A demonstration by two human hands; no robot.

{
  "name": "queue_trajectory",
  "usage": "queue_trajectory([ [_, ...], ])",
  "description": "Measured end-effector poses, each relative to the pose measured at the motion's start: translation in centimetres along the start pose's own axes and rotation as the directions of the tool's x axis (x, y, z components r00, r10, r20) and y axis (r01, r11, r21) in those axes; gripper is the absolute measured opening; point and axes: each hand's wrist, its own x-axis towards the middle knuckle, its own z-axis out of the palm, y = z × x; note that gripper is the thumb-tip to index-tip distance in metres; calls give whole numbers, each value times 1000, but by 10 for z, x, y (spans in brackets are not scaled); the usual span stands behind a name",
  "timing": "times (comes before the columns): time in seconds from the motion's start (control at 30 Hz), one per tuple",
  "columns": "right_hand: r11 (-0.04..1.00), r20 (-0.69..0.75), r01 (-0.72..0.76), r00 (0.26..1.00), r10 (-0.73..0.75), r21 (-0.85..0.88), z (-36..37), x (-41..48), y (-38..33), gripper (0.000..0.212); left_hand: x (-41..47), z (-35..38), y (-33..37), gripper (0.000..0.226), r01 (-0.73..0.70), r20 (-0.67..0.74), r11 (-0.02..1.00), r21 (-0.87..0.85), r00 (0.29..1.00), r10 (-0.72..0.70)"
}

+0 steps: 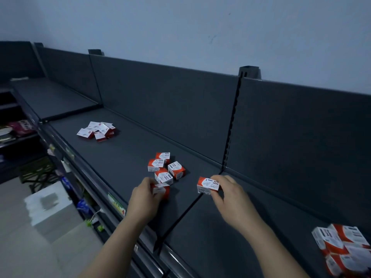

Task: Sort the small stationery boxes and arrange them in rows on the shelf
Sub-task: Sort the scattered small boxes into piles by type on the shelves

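1. Red-and-white box (161, 190) gripped by left hand (143, 197): near side hidden by fingers, print blurred.
2. Paper clip box (206, 185) pinched by right hand (230, 194): right end behind fingertips.
3. Box stack (343, 249), lower right: blurred, cut by right and bottom edges.
4. Far box pile (97, 130): too small to count or read.
5. Lower-shelf goods (18, 129), left: dark, can't identify.
6. Left forearm (104, 251), right forearm (277, 249): cut by bottom edge.

We count four clustered paper clip boxes (163, 176), a fifth box (161, 191) in our left hand (141, 199), a sixth box (207, 185) in our right hand (230, 197), and two jumbled heaps (98, 130) we cannot count.
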Motion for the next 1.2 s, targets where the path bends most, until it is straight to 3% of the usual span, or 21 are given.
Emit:
queue_trajectory([
  [0.13, 1000, 40, 0, 999, 1, -16, 12, 20, 0, 28, 31, 5, -1, 20, -54, -5, 998, 30, 999, 54],
  [0.53, 996, 132, -86, 988, 82, 24, 76, 64, -25, 31, 97, -11, -15, 41, -184, 76, 983, -16, 980, 185],
  [0.67, 990, 79, -138, 988, 135, 37, 94, 75, -37, 34, 104, -22, -25, 35, -264, 105, 964, 42, 960, 258],
  [0.93, 976, -106, -216, 971, 217, 15, 96, 66, -61, 47, 103, -35, -15, 26, -504, 93, 860, 85, 863, 497],
  [1.2, 913, -332, -343, 906, 261, -219, 29, -4, -63, 56, 58, -17, 36, 40, -758, 147, 648, 77, 651, 745],
])
